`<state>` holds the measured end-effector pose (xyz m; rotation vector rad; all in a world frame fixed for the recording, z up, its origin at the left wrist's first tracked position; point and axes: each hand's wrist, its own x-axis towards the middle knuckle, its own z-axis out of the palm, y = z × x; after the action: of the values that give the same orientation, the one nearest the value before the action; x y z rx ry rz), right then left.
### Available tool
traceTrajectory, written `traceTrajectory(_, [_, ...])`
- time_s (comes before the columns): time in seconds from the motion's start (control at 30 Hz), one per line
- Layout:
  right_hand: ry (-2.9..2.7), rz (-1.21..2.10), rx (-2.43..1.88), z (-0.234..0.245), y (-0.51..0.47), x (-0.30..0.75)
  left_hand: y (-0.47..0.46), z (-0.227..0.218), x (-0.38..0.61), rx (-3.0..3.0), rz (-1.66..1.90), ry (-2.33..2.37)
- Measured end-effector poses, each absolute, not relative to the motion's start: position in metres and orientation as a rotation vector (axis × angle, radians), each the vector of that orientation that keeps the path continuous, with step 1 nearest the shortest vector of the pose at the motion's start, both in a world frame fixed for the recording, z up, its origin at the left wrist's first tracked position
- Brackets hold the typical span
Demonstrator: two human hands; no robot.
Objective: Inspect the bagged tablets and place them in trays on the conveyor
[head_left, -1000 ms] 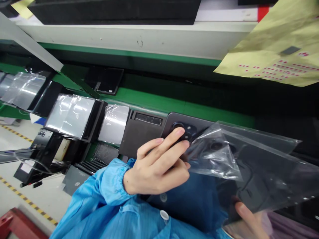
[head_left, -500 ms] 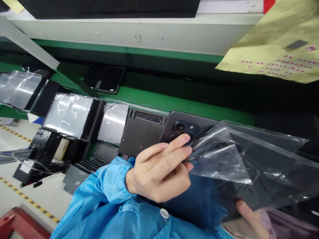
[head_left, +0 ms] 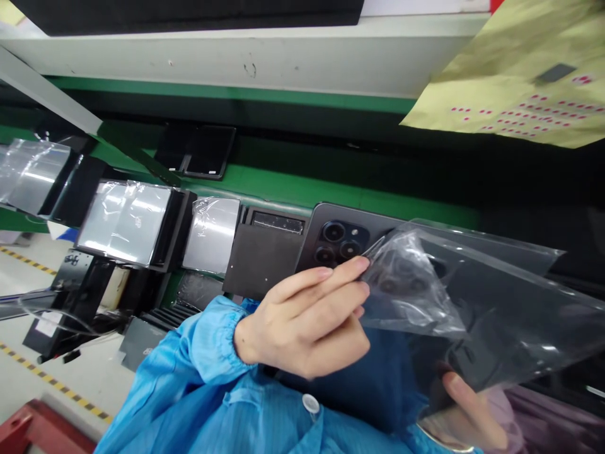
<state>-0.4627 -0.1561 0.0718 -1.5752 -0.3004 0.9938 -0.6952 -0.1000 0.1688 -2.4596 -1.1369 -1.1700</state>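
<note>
My left hand (head_left: 307, 321) comes in from the left in a blue sleeve. Its fingertips pinch the edge of a transparent plastic film (head_left: 411, 284), which is wrinkled and folded over there. Beneath the film lies a dark grey tablet (head_left: 373, 222), back side up, with a camera block of several lenses showing just beyond my left fingers. Low on the right, my right hand (head_left: 467, 407) grips the tablet's near edge, thumb on top; its other fingers are mostly hidden. The film spreads over the tablet's right part and past its end.
Left of the tablet are a dark flat panel (head_left: 255, 261) and film-covered silver tablets (head_left: 127, 217) in black trays. Two black-screened tablets (head_left: 208, 151) lie on the green bench (head_left: 302, 183). A white shelf edge (head_left: 283, 60) crosses above, with a yellow sheet (head_left: 510, 82) hanging at right.
My left hand has shifted slightly right and down from the camera block, so more lenses show. The folded film has moved slightly left and is more crumpled. My right hand keeps its grip.
</note>
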Motion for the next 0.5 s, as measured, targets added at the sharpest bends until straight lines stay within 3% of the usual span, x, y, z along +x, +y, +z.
traceTrajectory(0.3, [-0.221,0.988,-1.532,0.093,-0.151,-0.482,-0.101,0.168,-0.695,-2.391,-1.119,-1.315])
traceTrajectory(0.5, [-0.222,1.016,-1.534,0.101,-0.147,-0.489,-0.100,0.167,-0.700,-2.527,-1.158,-1.125])
